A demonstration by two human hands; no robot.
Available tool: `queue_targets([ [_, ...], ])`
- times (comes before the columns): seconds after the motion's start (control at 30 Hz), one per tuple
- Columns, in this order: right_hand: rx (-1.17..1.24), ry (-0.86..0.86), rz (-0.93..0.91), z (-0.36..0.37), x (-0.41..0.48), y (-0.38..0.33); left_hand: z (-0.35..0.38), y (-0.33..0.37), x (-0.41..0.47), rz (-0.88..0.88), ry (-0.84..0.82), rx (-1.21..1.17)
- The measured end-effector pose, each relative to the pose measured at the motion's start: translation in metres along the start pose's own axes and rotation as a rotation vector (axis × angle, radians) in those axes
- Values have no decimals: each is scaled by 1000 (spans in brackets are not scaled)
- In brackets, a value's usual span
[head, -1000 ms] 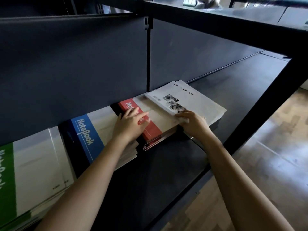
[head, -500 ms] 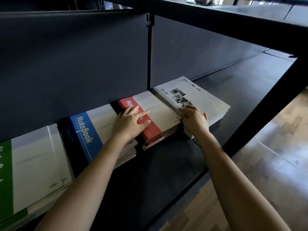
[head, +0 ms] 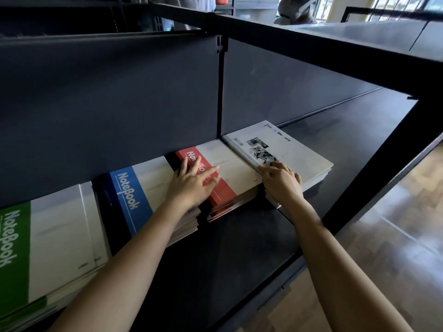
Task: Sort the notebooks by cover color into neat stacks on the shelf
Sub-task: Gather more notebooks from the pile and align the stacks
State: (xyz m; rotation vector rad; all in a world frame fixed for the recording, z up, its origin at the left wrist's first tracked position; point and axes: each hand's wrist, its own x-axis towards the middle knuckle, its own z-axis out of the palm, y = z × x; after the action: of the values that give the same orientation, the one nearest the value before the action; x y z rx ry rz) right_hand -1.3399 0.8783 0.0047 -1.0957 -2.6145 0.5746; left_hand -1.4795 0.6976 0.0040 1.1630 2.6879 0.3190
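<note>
Four notebook stacks lie in a row on the dark shelf [head: 251,238]: a green-striped stack [head: 55,240] at the far left, a blue-striped stack [head: 143,188], a red-striped stack [head: 230,171] and a grey-white photo-cover stack [head: 294,152] at the right. My left hand [head: 191,183] rests flat with straight fingers on the red stripe of the red stack, its wrist over the blue stack's corner. My right hand [head: 282,180] has curled fingers on the near left corner of the grey-white stack, thumb side at its edge.
A dark back panel [head: 119,104] with a vertical post [head: 220,87] rises behind the stacks. The upper shelf beam [head: 335,51] crosses overhead and a black upright [head: 383,164] stands at the right. Bare shelf extends to the right; wooden floor [head: 395,248] lies below.
The grey-white top notebook has been pushed back and squared onto its stack beside the red stack. My right hand followed it; my left hand stayed on the red cover.
</note>
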Motion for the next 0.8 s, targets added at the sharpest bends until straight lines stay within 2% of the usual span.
queue_targets([
  [0.07,11,33,-34,-1,-3,-8,-1,0,-2,23,110,-159],
  [0.13,59,78,-106,0,-5,-19,-7,-4,-3,22,228,-449],
  [0.2,135,69,-198,3,-6,-37,-20,-13,-4,-2,226,-722],
  [0.27,185,29,-283,6,-5,-60,-39,-25,-12,-5,213,-844],
  [0.33,208,-10,-343,14,-6,-89,-54,-43,-24,11,255,-775],
  [0.43,254,-63,-457,34,-15,-142,-67,-79,-55,14,340,-519],
  [0.53,272,-119,-603,63,-39,-202,-75,-127,-103,-98,370,-425],
  [0.77,343,-346,-1006,116,-160,-358,-99,-239,-274,-452,599,-449],
  [0.8,349,-357,-1027,119,-167,-365,-100,-243,-282,-466,590,-423],
])
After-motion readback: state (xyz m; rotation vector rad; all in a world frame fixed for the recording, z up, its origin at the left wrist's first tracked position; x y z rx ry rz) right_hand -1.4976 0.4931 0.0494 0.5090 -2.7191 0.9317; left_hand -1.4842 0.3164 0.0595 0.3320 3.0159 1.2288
